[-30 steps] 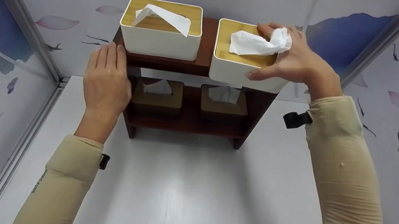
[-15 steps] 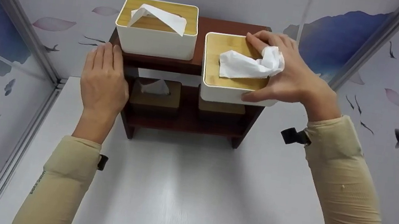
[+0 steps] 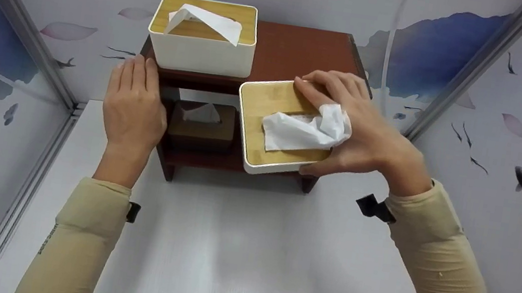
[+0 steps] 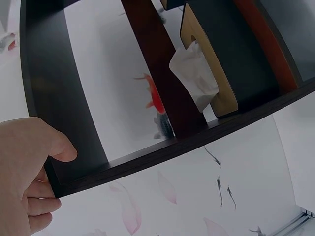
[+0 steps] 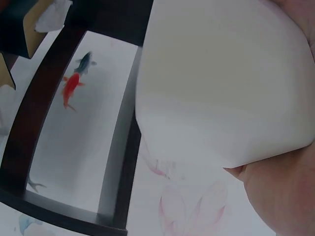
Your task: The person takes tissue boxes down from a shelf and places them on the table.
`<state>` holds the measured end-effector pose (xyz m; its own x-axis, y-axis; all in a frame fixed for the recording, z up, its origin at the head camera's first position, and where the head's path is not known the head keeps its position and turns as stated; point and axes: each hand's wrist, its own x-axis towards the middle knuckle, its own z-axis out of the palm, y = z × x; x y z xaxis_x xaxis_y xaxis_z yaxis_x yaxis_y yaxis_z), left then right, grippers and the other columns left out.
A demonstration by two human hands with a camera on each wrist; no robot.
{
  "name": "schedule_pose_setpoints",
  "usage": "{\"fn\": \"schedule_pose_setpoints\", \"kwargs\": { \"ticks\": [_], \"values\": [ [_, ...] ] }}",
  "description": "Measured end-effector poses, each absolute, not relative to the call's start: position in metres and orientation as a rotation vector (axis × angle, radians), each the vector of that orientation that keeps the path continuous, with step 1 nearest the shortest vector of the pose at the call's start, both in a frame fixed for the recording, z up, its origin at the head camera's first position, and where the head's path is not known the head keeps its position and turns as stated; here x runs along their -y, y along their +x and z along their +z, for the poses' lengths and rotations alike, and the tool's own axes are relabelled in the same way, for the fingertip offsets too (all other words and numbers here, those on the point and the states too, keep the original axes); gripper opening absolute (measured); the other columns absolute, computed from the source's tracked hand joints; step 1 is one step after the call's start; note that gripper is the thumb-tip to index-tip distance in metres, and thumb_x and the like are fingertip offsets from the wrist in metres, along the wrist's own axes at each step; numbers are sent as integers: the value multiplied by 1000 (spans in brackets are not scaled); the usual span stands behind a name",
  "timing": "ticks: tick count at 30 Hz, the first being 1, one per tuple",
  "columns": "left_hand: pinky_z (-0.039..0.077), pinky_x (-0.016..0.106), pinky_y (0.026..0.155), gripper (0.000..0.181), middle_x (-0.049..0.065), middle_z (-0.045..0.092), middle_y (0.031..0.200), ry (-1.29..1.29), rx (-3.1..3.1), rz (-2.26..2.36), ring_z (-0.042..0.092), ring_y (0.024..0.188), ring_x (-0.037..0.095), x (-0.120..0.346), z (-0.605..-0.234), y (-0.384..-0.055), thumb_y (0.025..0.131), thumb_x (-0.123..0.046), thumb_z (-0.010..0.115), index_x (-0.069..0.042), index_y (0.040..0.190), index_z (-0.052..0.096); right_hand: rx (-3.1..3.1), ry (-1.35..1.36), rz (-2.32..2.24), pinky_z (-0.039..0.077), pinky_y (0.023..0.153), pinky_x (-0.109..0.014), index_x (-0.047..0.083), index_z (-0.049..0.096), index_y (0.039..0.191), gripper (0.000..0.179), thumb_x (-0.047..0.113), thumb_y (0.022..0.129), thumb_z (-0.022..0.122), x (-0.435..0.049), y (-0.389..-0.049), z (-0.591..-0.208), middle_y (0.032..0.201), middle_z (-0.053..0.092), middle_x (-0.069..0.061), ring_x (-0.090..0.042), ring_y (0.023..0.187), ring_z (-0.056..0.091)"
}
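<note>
My right hand (image 3: 359, 129) grips a white tissue box (image 3: 289, 125) with a bamboo lid across its right end, thumb along the near side and fingers at the far side. The box is tilted in front of the dark red-brown shelf (image 3: 304, 51); a crumpled tissue (image 3: 306, 127) sticks out of its lid. In the right wrist view the white box wall (image 5: 221, 88) fills much of the picture. My left hand (image 3: 134, 109) holds the shelf's left side near the top; in the left wrist view the thumb (image 4: 64, 147) lies inside the panel, with the fingers outside.
A second white tissue box (image 3: 200, 53) stands on the left of the shelf top. On the lower level sits a darker-looking tissue box (image 3: 200, 131). The shelf stands on a white surface (image 3: 227, 253), and printed wall panels (image 3: 454, 56) enclose the back and sides.
My right hand has brought the white tissue box off the shelf top's right side, toward me and slightly left, turning it. It now covers the lower right tissue box. The left hand stays on the shelf.
</note>
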<state>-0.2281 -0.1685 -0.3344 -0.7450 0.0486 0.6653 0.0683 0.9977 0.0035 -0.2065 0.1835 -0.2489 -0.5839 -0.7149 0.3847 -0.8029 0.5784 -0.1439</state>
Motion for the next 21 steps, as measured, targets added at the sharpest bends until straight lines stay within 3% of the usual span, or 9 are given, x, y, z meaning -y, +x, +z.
{"fn": "schedule_pose_setpoints", "kwargs": {
  "ticks": [21],
  "values": [
    [34, 45, 118, 49, 26, 51, 141, -72, 2418, -10, 48, 133, 39, 168, -335, -229, 93, -6, 45, 7, 140, 45, 2597, 1233, 372, 22, 113, -49, 19, 35, 152, 121, 63, 51, 84, -187, -206, -336, 145, 41, -6, -27, 133, 34]
  ]
}}
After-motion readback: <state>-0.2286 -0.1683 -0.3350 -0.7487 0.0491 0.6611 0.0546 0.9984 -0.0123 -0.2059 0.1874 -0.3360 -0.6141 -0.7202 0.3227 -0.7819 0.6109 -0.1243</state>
